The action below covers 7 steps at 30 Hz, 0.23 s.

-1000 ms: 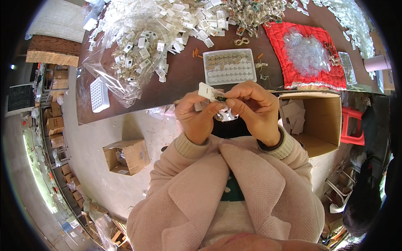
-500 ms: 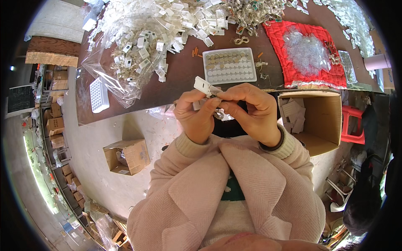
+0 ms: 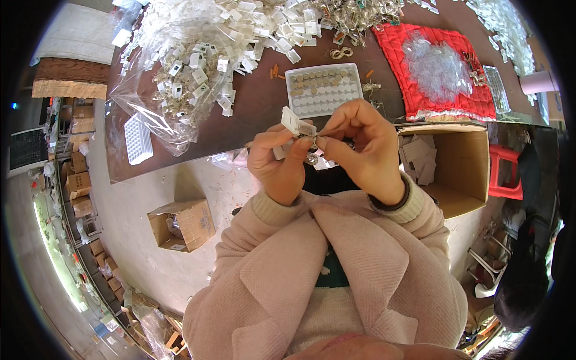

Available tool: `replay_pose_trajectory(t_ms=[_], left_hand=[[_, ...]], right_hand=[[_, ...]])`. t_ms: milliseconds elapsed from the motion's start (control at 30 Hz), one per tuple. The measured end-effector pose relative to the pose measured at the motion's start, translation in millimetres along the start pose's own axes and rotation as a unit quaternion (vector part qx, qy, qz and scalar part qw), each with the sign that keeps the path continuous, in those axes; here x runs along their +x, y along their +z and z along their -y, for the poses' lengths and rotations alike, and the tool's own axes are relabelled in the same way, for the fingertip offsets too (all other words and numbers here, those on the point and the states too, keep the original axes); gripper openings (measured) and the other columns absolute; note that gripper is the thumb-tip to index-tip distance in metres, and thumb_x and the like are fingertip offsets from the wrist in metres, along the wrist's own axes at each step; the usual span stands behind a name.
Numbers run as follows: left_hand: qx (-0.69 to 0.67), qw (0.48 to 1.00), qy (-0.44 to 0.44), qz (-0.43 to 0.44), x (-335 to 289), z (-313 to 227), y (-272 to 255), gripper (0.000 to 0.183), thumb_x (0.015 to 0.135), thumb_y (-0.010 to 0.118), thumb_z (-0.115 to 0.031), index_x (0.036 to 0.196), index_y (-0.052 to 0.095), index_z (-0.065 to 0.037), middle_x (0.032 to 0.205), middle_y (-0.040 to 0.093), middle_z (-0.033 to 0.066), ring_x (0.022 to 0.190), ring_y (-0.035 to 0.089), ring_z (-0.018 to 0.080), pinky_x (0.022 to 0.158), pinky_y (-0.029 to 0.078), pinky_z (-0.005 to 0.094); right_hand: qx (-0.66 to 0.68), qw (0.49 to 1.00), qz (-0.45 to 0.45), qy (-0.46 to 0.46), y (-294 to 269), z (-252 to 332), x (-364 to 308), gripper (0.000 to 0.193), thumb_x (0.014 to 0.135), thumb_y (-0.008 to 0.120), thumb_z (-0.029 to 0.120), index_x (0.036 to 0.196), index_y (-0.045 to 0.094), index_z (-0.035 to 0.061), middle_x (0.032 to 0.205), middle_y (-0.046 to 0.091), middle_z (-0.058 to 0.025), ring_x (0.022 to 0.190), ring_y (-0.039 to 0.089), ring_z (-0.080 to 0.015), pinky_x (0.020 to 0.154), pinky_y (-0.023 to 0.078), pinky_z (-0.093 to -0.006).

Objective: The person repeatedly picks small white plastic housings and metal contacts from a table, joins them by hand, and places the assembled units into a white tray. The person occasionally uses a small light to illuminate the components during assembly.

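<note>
In front of my chest, just off the table's near edge, my left hand (image 3: 276,168) grips a small white plastic casing (image 3: 292,122) between thumb and fingers. A flap or half of the casing stands up from the grip. My right hand (image 3: 369,153) is closed in a pinch at the casing's right side, its index finger bent high. What lies between those fingertips is too small to make out. A shiny, silvery piece (image 3: 312,159) hangs below the fingertips. Beyond my hands, a white tray (image 3: 324,112) holds rows of round, coin-like discs, some darker than others.
White casings (image 3: 252,27) with wires heap up at the table's far left, partly under clear film. Tangled wire bundles (image 3: 366,18) lie at the back. Clear pieces (image 3: 435,69) rest on a red quilted cloth (image 3: 393,45). A cardboard box (image 3: 459,168) stands right; another (image 3: 201,223) sits on the floor.
My right hand has drawn slightly right, its index finger rising, and the gap between the hands is wider. My left hand keeps its hold on the casing.
</note>
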<state>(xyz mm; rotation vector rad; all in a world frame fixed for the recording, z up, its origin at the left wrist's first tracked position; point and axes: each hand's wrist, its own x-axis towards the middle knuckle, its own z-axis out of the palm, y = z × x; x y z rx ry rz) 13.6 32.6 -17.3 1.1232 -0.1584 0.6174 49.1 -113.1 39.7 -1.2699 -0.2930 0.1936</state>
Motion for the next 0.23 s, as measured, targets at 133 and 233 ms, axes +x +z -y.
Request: replay_pose_trajectory(t_ms=[133,233], left_hand=[[-0.092,0.991,-0.100,-0.023,-1.3,-3.2,0.7,0.023,0.090,0.073,0.001,0.106,0.058,-0.006,0.104,0.071,0.0124,0.087,0.066,0.0140,0.075,0.054,0.0273],[-0.240,0.947,-0.212,-0.018,-1.5,-8.2,-4.3,0.019,0.093,0.070,-0.002,0.107,0.058,-0.007,0.104,0.071,0.0116,0.086,0.066,0.0136,0.072,0.054,0.0266]], right_hand=[[0.146,0.977,0.047,0.148,-11.5,4.4,11.7,0.024,0.080,0.074,-0.006,0.097,0.057,0.0005,0.087,0.070,-0.0092,0.076,0.068,-0.0120,0.067,0.055,-0.0245],[0.190,0.965,0.057,0.171,-9.8,-2.1,12.5,0.026,0.082,0.075,-0.004,0.099,0.057,0.0009,0.089,0.071,-0.0108,0.076,0.069,-0.0135,0.068,0.056,-0.0253]])
